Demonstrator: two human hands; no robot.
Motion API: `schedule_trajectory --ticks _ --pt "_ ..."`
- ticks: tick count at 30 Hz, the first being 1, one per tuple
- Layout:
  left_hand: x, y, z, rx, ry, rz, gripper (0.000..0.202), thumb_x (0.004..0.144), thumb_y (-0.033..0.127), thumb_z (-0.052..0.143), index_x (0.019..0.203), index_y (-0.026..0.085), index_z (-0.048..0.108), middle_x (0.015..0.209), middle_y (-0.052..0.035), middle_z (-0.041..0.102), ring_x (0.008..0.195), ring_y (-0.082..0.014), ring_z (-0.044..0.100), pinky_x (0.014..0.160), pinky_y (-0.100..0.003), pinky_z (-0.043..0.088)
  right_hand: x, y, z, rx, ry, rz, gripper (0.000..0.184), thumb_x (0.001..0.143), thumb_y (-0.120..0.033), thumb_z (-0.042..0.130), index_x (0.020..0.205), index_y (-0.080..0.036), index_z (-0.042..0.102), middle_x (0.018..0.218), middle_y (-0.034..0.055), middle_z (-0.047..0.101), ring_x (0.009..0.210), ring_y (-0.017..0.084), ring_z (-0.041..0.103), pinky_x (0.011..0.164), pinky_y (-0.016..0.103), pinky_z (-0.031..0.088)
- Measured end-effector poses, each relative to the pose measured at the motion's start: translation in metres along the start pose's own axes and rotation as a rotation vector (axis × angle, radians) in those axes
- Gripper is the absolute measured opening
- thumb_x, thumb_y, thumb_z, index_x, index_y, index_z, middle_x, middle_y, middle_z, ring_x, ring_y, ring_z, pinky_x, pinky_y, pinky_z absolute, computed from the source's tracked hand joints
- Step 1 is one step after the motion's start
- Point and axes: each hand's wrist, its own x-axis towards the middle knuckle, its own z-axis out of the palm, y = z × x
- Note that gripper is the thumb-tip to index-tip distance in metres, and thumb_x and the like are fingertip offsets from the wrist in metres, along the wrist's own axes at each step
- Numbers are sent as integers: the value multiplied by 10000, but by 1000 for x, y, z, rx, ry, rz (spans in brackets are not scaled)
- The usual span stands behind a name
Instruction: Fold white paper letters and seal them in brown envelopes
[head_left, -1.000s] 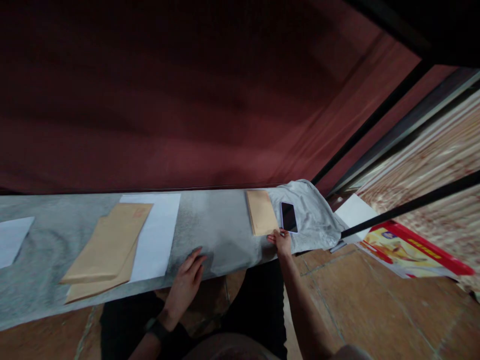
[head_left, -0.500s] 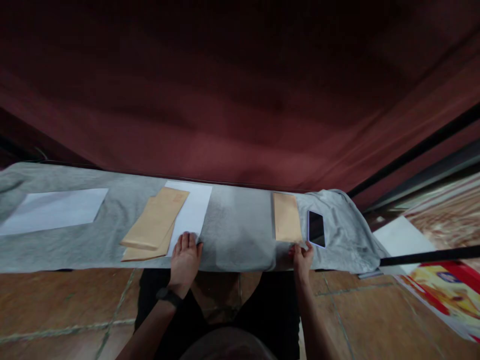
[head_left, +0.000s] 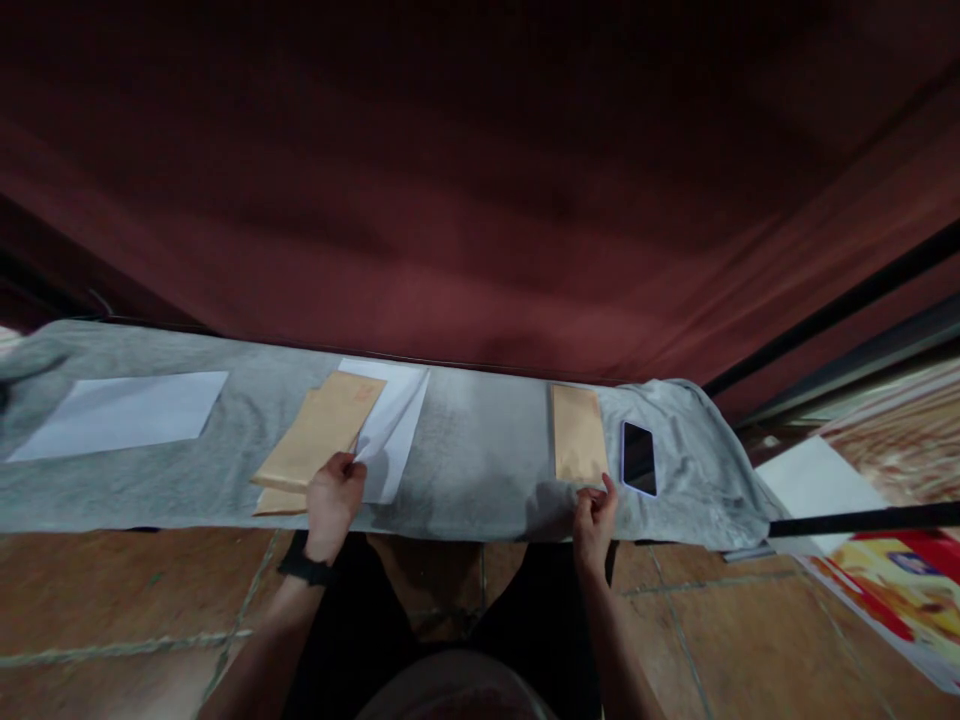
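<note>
My left hand (head_left: 334, 500) is closed in a pinch on the corner of a white sheet of paper (head_left: 379, 415). That corner is raised and bent back, and more white paper lies flat beneath. Brown envelopes (head_left: 326, 425) overlap the paper on its left, right beside my left hand. My right hand (head_left: 596, 525) is at the near end of a single brown envelope (head_left: 579, 435), fingers loosely curled and apart, with nothing visible in them. Whether its fingertips touch that envelope I cannot tell. A phone (head_left: 639, 460) with a dark screen and pale purple case lies just right of it.
A grey cloth (head_left: 480, 450) covers the long narrow table. More white paper (head_left: 124, 415) lies at its left end. A dark red curtain (head_left: 465, 250) hangs behind. To the right are black bars (head_left: 862, 520) and a red and yellow box (head_left: 900, 590).
My left hand has gone from lying flat on the white paper to pinching and lifting its corner, shifting left toward the envelopes. The right hand has stayed near the single envelope.
</note>
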Motion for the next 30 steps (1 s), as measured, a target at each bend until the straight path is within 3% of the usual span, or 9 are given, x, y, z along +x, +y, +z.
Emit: schedule_trajectory --ticks 3,5,11,15,18,23,26,28,30 --pt "1 10 -8 -85 108 -41 263 853 305 523 989 171 704 840 -60 743 770 -221 680 666 -290 475 -12 -5 23 55 -148 -14 538 836 -405 593 1329 -199 528 967 35 656 747 156 604 663 270 517" --pt "-10 28 -7 -80 119 23 293 888 323 518 1060 163 693 911 -77 752 810 -228 685 712 -306 487 -22 -10 44 130 -291 32 506 818 -406 622 1281 -212 565 1008 39 668 707 148 598 618 267 522" --pt "-78 92 33 23 -89 467 294 981 259 413 1095 181 673 978 -108 733 851 -241 690 741 -332 518 -38 -34 103 280 -554 249 444 836 -505 660 1200 -253 641 1048 34 719 865 194 677 769 323 576" --pt "-114 111 63 -5 -194 663 320 960 155 379 1131 193 647 971 -107 720 907 -247 689 765 -349 542 -33 -43 118 335 -639 291 367 792 -490 691 1061 -241 704 972 8 749 922 196 683 857 311 550" --pt "-129 117 76 -63 -252 742 326 952 135 399 1177 189 629 1030 -110 724 962 -243 687 828 -370 557 -23 -37 115 284 -629 254 249 716 -398 707 883 -213 714 844 -7 738 813 178 658 767 268 532" --pt "-123 110 81 -198 -292 769 328 1009 377 460 1247 226 628 1210 -101 712 1138 -246 657 985 -414 544 -2 -19 101 156 -590 174 177 689 -353 639 785 -212 685 678 -35 665 643 151 582 614 234 465" --pt "-102 97 88 -132 -202 789 487 1013 418 447 1433 183 519 1508 -134 528 1435 -288 445 1168 -484 400 8 -13 96 88 -495 134 164 694 -345 625 784 -215 669 674 -36 656 642 155 578 618 240 460" --pt "-90 87 96 -44 -159 757 551 1005 414 455 1491 156 460 1601 -160 400 1512 -323 314 1204 -532 328 13 -11 96 60 -478 126 151 698 -327 635 794 -215 672 690 -31 664 654 161 582 626 244 463" --pt "-83 80 105 27 -138 724 578 1000 421 455 1503 137 444 1616 -187 360 1520 -349 288 1207 -565 298 19 -11 97 44 -487 121 132 688 -291 656 794 -217 684 722 -24 684 691 168 598 649 246 473"
